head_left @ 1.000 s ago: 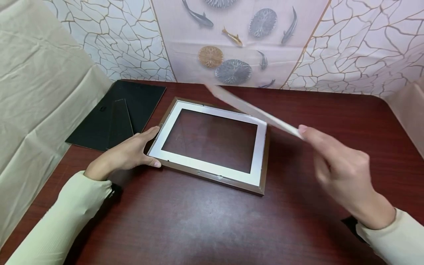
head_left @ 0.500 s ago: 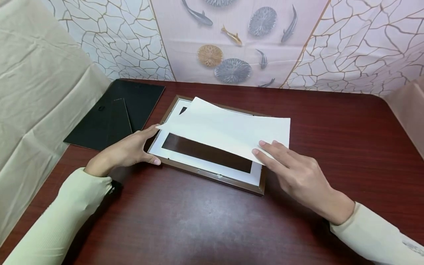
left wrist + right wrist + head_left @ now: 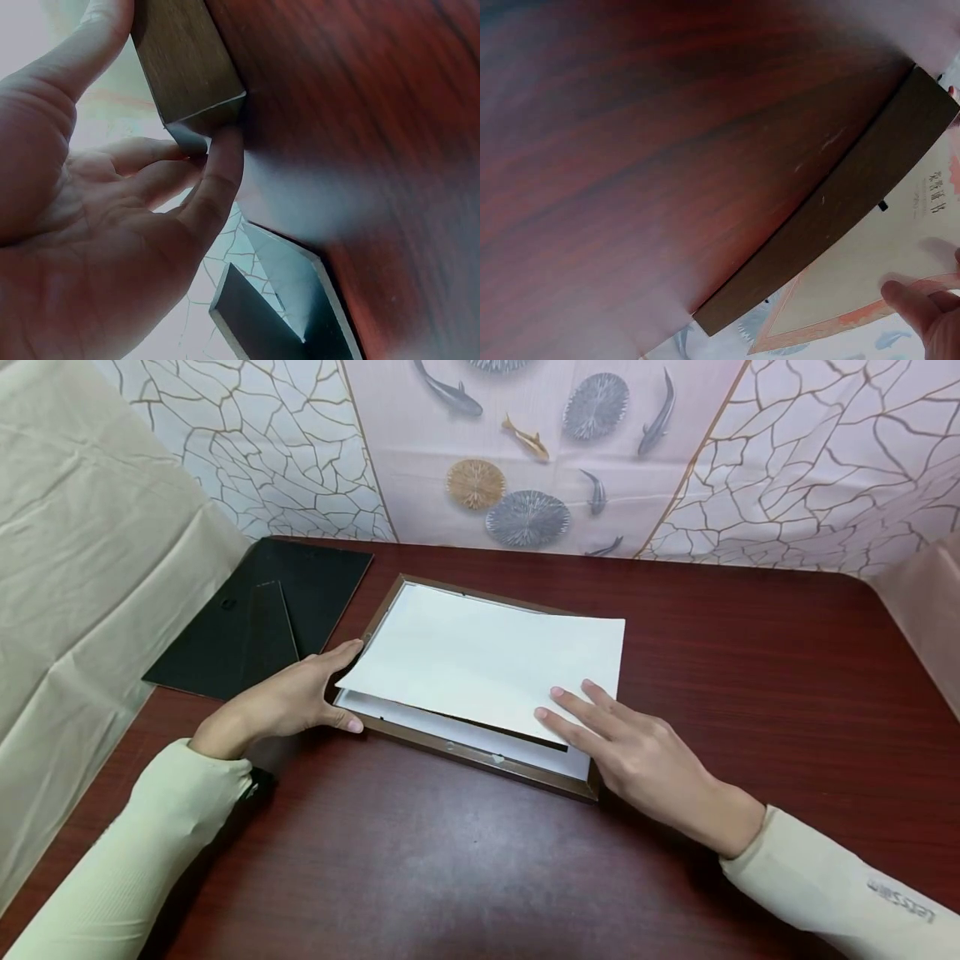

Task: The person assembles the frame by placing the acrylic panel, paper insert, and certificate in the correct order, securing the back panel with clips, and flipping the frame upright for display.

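A brown picture frame [image 3: 420, 737] lies face down on the table, a white mat [image 3: 465, 733] inside it. Over its opening is a sheet of paper [image 3: 480, 652], plain white on top, tilted and overhanging the right edge. From the right wrist view, the sheet's underside [image 3: 847, 274] is a cream certificate with an orange border and printed characters. My right hand [image 3: 648, 760] pinches the sheet near its front right corner, fingertips on top and thumb [image 3: 904, 296] underneath. With thumb and fingers spread around the front left corner, my left hand [image 3: 281, 706] holds the frame [image 3: 187, 67].
The black backing board [image 3: 326, 572] with its easel leg [image 3: 272, 622] lies at the back left, close to the frame. A patterned cloth [image 3: 525, 460] hangs behind the dark red wooden table [image 3: 465, 868], and a beige cloth [image 3: 97, 568] covers the left side.
My right hand has brought the certificate from a raised, edge-on position on the right down and leftward over the frame, hiding nearly all of the opening. The left hand stays at the frame's corner.
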The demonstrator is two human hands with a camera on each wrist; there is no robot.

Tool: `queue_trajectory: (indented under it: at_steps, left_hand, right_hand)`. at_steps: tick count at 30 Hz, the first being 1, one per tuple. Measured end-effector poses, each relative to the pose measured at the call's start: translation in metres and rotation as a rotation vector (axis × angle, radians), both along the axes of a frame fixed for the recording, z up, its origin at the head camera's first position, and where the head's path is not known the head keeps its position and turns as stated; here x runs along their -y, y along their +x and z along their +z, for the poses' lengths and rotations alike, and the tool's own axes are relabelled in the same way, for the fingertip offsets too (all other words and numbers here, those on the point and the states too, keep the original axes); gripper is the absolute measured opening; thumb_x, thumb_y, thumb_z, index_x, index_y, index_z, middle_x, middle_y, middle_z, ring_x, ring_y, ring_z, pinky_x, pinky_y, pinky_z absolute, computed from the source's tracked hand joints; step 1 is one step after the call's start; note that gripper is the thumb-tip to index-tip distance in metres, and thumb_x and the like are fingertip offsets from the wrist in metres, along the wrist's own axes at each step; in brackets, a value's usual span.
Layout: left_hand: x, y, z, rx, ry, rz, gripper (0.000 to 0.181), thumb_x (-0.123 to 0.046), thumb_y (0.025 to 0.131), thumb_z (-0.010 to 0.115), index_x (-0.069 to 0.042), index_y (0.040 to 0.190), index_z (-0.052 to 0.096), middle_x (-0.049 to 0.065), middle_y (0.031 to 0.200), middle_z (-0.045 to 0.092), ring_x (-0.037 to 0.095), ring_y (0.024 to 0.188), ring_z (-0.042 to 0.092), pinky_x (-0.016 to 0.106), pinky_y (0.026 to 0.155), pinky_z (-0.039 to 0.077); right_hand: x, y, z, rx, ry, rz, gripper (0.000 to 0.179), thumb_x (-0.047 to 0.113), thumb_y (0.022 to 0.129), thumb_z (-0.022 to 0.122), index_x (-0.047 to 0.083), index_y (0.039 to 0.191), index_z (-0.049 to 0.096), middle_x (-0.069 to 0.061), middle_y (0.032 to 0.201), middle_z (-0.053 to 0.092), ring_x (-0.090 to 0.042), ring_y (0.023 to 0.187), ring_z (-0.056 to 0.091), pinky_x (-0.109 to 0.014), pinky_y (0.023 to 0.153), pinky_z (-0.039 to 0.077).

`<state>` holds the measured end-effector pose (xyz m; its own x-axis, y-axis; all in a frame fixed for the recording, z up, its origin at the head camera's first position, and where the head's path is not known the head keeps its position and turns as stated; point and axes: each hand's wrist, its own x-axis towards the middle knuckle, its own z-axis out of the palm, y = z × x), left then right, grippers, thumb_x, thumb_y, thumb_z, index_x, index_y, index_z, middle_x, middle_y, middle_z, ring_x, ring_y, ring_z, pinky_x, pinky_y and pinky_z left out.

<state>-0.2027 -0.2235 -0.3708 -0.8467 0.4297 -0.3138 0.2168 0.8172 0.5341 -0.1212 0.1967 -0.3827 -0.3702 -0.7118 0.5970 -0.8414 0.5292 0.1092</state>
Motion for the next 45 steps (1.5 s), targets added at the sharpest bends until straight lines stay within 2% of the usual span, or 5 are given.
queue_trajectory:
  at_steps: [5, 14, 38, 41, 45]
  left_hand:
    - [-0.001, 0.0, 0.001, 0.0, -0.006, -0.003, 0.123, -0.037, 0.081, 0.09, -0.004, 0.168, 0.01, 0.023, 0.175, 0.013, 0.046, 0.16, 0.016, 0.064, 0.125, 0.021]
    - [0.0, 0.0, 0.0, 0.011, -0.016, -0.001, 0.121, -0.036, 0.084, 0.089, -0.005, 0.169, 0.008, 0.021, 0.175, 0.011, 0.046, 0.161, 0.013, 0.065, 0.126, 0.02]
    - [0.0, 0.002, 0.002, 0.012, -0.017, -0.017, 0.122, -0.041, 0.085, 0.087, -0.003, 0.168, 0.006, 0.024, 0.175, 0.01, 0.051, 0.158, 0.014, 0.067, 0.124, 0.021]
    - [0.001, 0.002, 0.002, 0.011, -0.02, -0.019, 0.122, -0.041, 0.085, 0.087, -0.003, 0.168, 0.005, 0.024, 0.175, 0.01, 0.052, 0.158, 0.014, 0.068, 0.124, 0.021]
    - [0.001, 0.002, 0.002, 0.012, -0.023, -0.021, 0.123, -0.042, 0.085, 0.087, -0.003, 0.168, 0.005, 0.024, 0.175, 0.01, 0.052, 0.158, 0.014, 0.068, 0.123, 0.021]
  right_hand:
    - [0.001, 0.0, -0.004, 0.068, 0.076, 0.003, 0.085, -0.023, 0.065, 0.062, 0.01, 0.143, 0.064, -0.019, 0.141, 0.067, -0.049, 0.119, 0.068, -0.031, 0.045, 0.052]
    - [0.005, 0.002, -0.006, 0.095, 0.141, -0.023, 0.09, -0.024, 0.06, 0.074, 0.011, 0.142, 0.065, -0.018, 0.141, 0.067, -0.049, 0.12, 0.068, -0.033, 0.049, 0.057]
    - [0.013, 0.008, -0.009, 0.171, 0.248, -0.132, 0.076, -0.016, 0.074, 0.074, 0.017, 0.142, 0.067, -0.017, 0.143, 0.066, -0.05, 0.121, 0.068, -0.031, 0.047, 0.056]
    - [0.014, 0.008, -0.009, 0.174, 0.268, -0.138, 0.073, -0.012, 0.077, 0.077, 0.016, 0.143, 0.066, -0.018, 0.144, 0.065, -0.05, 0.122, 0.067, -0.033, 0.054, 0.06]
    - [0.013, 0.007, -0.011, 0.187, 0.309, -0.133, 0.068, -0.003, 0.082, 0.08, 0.014, 0.145, 0.064, -0.021, 0.145, 0.063, -0.052, 0.125, 0.064, -0.043, 0.077, 0.065]
